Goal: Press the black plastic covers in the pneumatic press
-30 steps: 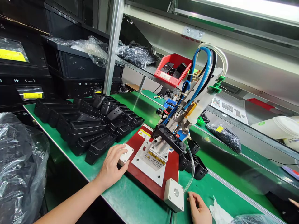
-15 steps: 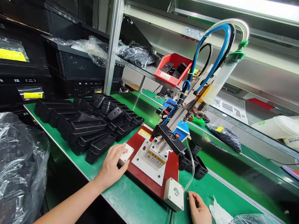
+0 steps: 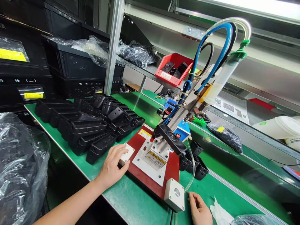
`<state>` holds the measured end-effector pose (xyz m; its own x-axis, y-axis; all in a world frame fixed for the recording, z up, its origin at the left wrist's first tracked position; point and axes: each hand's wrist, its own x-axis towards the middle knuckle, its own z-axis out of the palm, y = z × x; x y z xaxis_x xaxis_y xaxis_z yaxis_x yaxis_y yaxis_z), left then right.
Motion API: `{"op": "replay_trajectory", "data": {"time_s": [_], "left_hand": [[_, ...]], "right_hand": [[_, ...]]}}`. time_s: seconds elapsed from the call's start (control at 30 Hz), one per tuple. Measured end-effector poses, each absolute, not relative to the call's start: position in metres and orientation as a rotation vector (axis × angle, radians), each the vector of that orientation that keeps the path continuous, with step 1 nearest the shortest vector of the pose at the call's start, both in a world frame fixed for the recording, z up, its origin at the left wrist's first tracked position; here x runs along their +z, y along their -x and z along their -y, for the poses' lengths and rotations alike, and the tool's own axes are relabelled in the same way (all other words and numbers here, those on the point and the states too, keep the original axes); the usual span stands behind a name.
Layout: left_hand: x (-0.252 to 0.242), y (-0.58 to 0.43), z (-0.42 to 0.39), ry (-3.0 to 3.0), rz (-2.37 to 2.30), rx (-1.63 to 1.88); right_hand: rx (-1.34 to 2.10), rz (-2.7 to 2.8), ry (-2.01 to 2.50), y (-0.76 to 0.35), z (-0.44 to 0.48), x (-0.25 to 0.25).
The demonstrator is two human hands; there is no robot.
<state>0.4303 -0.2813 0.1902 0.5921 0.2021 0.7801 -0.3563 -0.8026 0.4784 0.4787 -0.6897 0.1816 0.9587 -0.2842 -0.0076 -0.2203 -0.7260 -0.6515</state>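
Note:
My left hand (image 3: 112,167) lies flat with its fingers spread over the left white button box (image 3: 126,154) on the red machine base (image 3: 152,184). My right hand (image 3: 199,209) rests on the green table beside the right white button box (image 3: 174,194), fingers curled loosely, holding nothing. A black ribbed plastic part (image 3: 172,139) sits on the metal fixture in the middle of the base. The dispensing head (image 3: 199,106) with its syringe and blue hoses stands raised above and behind the part.
Rows of black plastic housings (image 3: 84,125) fill the table to the left. More black parts (image 3: 194,161) lie right of the base. A red bin (image 3: 174,68) sits on the shelf. Plastic bags (image 3: 21,168) are at the near left, a white cloth (image 3: 220,214) at the near right.
The dispensing head rose from just above the black part to its raised position. Both hands stayed where they were.

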Motion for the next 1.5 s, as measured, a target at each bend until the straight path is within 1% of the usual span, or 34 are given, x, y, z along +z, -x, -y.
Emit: {"op": "replay_trajectory", "data": {"time_s": [0.4,1.5], "left_hand": [[0.1889,-0.4315,0.2806,-2.217,0.123,1.176],[0.1883,-0.4314,0.2812,-2.2,0.116,1.184]], "right_hand": [[-0.1,-0.388,2.407,-0.477,0.6848,0.1862],[-0.191,-0.317,2.416,-0.477,0.6874,0.1815]]}}
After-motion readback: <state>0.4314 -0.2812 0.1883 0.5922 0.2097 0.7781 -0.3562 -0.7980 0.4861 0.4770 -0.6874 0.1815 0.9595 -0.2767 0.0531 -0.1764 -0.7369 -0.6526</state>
